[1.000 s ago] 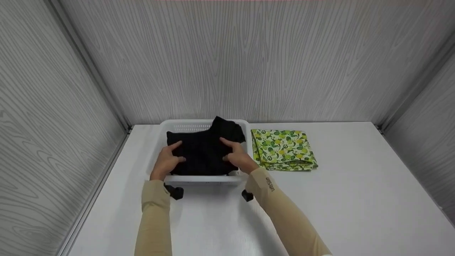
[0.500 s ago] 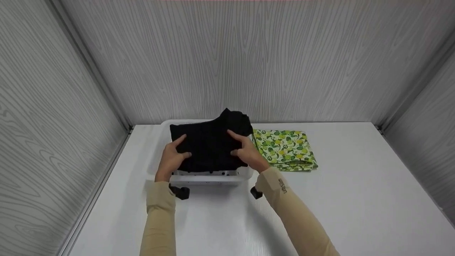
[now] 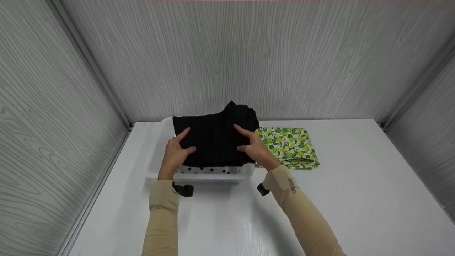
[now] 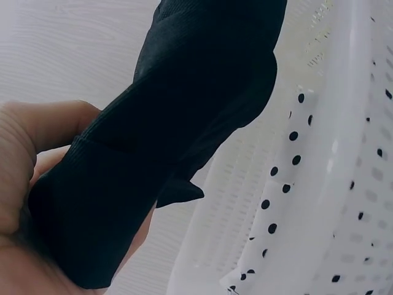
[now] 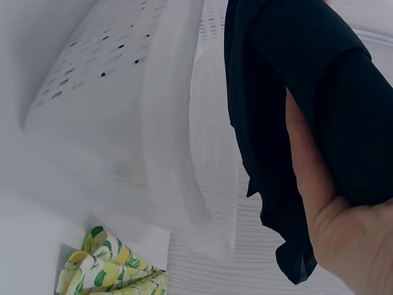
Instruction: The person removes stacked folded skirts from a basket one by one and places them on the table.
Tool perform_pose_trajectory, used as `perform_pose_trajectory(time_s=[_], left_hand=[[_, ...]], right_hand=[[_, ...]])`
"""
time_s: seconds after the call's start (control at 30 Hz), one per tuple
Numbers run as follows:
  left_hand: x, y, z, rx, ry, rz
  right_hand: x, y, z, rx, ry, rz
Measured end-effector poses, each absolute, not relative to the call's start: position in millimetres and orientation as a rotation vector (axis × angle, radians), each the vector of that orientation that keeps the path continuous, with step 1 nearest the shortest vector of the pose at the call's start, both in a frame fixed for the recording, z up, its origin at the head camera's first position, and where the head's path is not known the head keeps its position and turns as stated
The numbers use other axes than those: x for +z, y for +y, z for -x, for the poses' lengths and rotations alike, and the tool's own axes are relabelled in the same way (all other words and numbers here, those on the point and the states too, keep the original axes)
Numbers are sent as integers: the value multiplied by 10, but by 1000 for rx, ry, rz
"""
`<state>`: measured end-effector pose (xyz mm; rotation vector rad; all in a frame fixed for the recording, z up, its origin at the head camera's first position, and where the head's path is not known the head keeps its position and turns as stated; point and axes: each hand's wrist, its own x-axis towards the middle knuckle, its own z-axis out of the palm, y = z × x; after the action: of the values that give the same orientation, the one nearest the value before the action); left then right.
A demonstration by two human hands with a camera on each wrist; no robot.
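Observation:
Both hands hold a folded black garment (image 3: 213, 140) between them, raised over the white plastic basket (image 3: 213, 177) in the head view. My left hand (image 3: 174, 153) grips its left side, and my right hand (image 3: 258, 151) grips the right. In the left wrist view the thumb lies along the near face of the black fabric (image 4: 166, 117), with fingers behind it. Fingers of the right hand (image 5: 344, 236) also reach behind the layers in the right wrist view. A loose corner sticks up at the garment's far right. Inside the basket lies a white cloth with black dots (image 4: 285, 160).
A folded cloth with a green and yellow lemon print (image 3: 289, 147) lies on the white table (image 3: 355, 185) right of the basket, partly covered by the garment and right hand. Grey wood-grain panels (image 3: 249, 60) wall the table at the back and sides.
The black garment has risen out of the basket and shifted slightly right, carried by both hands. The dotted cloth beneath it now shows. The lemon-print cloth has stayed in place.

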<state>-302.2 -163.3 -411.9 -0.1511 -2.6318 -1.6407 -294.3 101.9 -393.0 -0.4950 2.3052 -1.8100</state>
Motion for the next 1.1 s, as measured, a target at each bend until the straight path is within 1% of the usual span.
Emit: perform_pose_trajectory(time_s=[0.17,0.33,0.57,0.67,0.83,1.1], left_hand=[[-4106,-1536,3006,-1642,-2612,170],[-4103,-1421,3000,-1670,-2564,215],[-4105,-1305,2964,-1694,-2556,231],[-4104,-1262,2928,-1697,-2552,215],[-4121,-1154,2876,-1696,-2526,261],[-4196,-1011,2771,-1707,-2488,275]], right_hand=[[-3961,1120,2953,-1832,2312,518],[-3782,1202,2781,-1833,2320,517],[-3755,1309,2673,-1830,2373,529],[-3815,1362,2682,-1838,2382,544],[-4002,1503,2734,-1872,2390,537],[-4102,1641,2627,-1875,2406,534]])
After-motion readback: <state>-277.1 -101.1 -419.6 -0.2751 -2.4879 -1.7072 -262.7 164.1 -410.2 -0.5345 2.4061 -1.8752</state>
